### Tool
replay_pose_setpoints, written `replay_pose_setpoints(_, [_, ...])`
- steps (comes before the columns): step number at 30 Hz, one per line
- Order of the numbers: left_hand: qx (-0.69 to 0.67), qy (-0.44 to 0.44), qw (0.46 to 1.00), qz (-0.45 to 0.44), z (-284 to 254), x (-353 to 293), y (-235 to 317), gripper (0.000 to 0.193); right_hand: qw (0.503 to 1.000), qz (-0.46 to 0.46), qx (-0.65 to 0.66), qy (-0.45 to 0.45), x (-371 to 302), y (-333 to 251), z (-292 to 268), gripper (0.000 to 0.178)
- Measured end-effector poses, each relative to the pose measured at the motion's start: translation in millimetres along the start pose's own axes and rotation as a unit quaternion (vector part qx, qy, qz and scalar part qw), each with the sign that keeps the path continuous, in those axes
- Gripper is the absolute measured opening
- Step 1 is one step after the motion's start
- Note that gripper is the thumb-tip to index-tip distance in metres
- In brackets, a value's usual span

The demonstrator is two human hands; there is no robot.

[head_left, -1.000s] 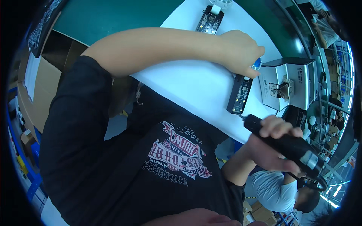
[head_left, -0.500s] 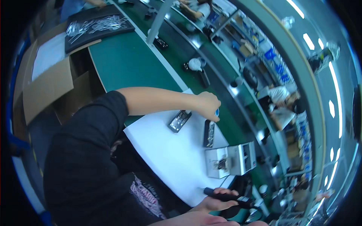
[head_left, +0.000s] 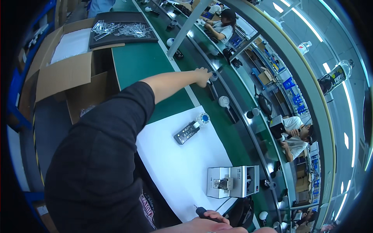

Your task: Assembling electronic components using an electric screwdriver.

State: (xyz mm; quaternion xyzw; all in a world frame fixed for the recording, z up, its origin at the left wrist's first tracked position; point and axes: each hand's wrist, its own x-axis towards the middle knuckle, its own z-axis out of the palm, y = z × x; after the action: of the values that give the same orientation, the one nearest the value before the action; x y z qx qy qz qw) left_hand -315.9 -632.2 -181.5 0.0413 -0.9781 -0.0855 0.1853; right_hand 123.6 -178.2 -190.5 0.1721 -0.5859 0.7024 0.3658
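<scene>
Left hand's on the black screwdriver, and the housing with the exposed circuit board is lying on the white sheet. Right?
Wrong hand: the head view shows the black screwdriver in the right hand, not the left hand. The housing with the exposed circuit board does lie on the white sheet.

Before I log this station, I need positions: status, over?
Left hand at far black-handled device, grip unclear. Right hand holding black driver. Exposed-circuit device on white sheet, untouched. Grey box near driver.
</scene>
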Motion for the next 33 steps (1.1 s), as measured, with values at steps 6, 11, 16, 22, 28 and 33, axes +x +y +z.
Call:
replay_pose_setpoints(6, [-0.027, -0.03, 0.989, 0.141, -8, -34, -7, 0.057, 1.0, 0.008, 0.021, -0.004, 5, 13, -3, 0.055])
replay_pose_setpoints(11, [-0.334, -0.169, 0.923, -0.09, -26, -51, 7, 0.055, 0.999, 0.014, 0.037, -0.025, 9, 17, 6, 0.059])
replay_pose_setpoints(16, [-0.509, -0.408, 0.743, -0.15, 4, -31, -6, 0.063, 0.996, 0.028, 0.056, -0.062, 10, 26, 25, 0.062])
replay_pose_setpoints(22, [-0.342, -0.037, 0.935, 0.087, 27, -55, 43, 0.075, 0.994, 0.039, 0.039, -0.09, -3, 35, 13, 0.068])
replay_pose_setpoints(28, [-0.314, -0.064, 0.946, 0.053, 16, -68, 38, 0.08, 0.99, 0.042, 0.065, -0.119, -17, 56, 12, 0.073])
replay_pose_setpoints(33, [-0.306, -0.055, 0.95, 0.022, 6, -67, 43, 0.08, 0.993, 0.039, 0.017, -0.107, -53, 31, -5, 0.078])
